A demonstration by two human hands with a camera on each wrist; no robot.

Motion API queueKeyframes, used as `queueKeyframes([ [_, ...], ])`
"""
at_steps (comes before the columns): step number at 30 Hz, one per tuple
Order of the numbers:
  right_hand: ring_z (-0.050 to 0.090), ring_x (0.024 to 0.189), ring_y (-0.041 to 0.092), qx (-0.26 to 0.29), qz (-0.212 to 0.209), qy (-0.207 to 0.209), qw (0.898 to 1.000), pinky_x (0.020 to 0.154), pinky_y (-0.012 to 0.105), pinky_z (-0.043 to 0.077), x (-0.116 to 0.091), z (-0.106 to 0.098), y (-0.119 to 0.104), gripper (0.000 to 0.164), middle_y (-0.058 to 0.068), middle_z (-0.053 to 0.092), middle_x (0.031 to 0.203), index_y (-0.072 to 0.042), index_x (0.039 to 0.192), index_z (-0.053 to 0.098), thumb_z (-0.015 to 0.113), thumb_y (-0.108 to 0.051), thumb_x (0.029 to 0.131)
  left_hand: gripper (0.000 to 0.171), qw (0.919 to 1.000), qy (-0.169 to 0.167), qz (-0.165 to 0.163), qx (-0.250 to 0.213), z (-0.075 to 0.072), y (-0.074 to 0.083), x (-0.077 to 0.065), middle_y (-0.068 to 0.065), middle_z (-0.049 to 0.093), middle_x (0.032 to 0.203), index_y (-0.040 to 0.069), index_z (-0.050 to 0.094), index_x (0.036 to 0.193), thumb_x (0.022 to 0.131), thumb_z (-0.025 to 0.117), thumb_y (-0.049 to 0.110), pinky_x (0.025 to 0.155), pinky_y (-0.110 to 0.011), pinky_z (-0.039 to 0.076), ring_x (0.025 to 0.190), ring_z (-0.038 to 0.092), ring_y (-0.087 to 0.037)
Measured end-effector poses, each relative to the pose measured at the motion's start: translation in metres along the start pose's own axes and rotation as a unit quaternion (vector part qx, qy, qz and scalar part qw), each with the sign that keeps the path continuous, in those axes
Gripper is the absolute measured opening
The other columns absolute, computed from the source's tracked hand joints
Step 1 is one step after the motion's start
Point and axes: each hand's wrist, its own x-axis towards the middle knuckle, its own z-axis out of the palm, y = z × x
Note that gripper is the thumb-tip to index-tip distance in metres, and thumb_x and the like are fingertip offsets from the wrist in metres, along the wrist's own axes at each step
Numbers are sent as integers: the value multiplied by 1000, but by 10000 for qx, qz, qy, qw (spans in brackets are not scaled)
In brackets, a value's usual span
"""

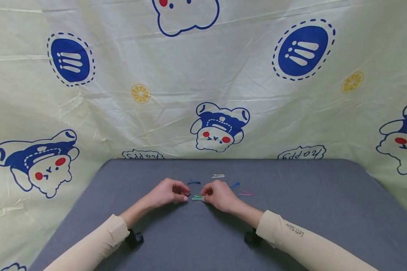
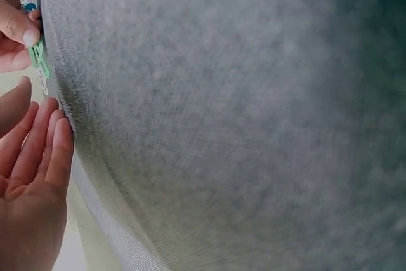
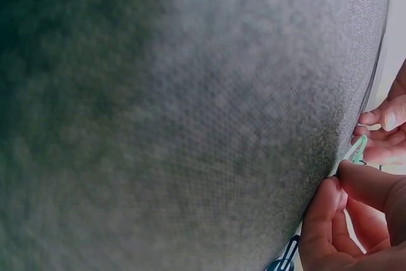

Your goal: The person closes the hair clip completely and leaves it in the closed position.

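Observation:
My right hand (image 1: 220, 196) pinches one end of a green hair clip (image 1: 197, 197) low over the grey table. The clip's other end points left, and its two parts stand apart in a narrow V, as the right wrist view shows of the green hair clip (image 3: 359, 147). Just left of it is my left hand (image 1: 166, 192), fingers relaxed and holding nothing. In the left wrist view a gap shows between that hand's thumb (image 2: 14, 109) and its fingers (image 2: 58, 150).
Behind the hands lie a dark blue hair clip (image 1: 194, 182) and a white one (image 1: 218, 175). A blue clip (image 1: 235, 184) and a pink clip (image 1: 246, 194) lie beyond my right hand. A printed cloth (image 1: 176, 128) hangs at the back of the grey table (image 1: 308, 199).

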Motion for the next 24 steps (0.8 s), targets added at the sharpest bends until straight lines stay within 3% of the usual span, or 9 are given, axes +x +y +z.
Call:
queueKeyframes([
  [11, 51, 65, 13, 154, -56, 152, 9998, 61, 30, 43, -3, -2, -2, 7, -5, 59, 71, -11, 83, 71, 73, -6, 87, 24, 10000, 54, 3, 62, -3, 2, -5, -4, 73, 99, 2, 72, 109, 87, 75, 11, 72, -27, 51, 93, 66, -15],
  [16, 52, 64, 14, 338, -9, 299, 9990, 58, 31, 45, -7, -4, -1, 3, -5, 60, 72, -10, 86, 71, 74, -11, 88, 24, 9995, 274, 163, -13, -3, 8, -10, -8, 72, 99, -2, 71, 108, 87, 75, 10, 73, -28, 52, 93, 66, -21],
  [24, 55, 67, 15, 580, 25, 597, 9965, 59, 30, 48, -15, -9, -1, 2, -5, 62, 79, -14, 91, 74, 73, -13, 90, 25, 9985, 524, 181, 38, 0, 8, -8, -1, 71, 101, 2, 72, 109, 88, 75, 14, 83, -30, 52, 93, 65, -16],
])
